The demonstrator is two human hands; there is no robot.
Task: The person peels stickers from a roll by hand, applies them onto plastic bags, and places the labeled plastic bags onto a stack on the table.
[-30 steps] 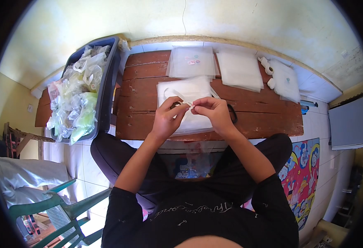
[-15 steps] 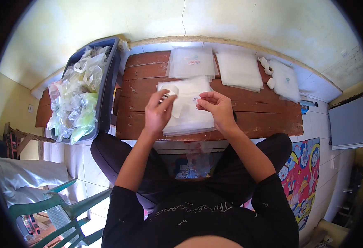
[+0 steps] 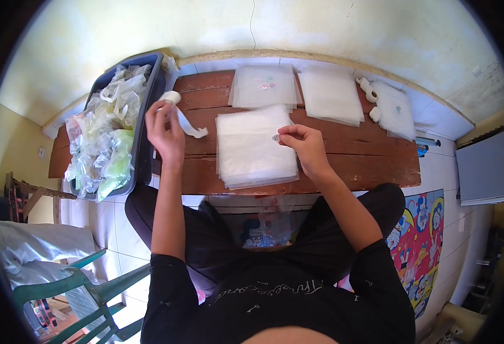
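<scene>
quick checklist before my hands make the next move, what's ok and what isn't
1. Small round printed sticker pinched in right hand fingertips: ok.
2. White roll in left hand, away from the nearest stack of translucent plastic sheets: ok.
3. Loose white strip from the roll off that stack: ok, its end shows left of it.
4. Nearest stack squared up: not ok, its edges are uneven.
5. Sticker's sticky side facing down: cannot tell, too small.
</scene>
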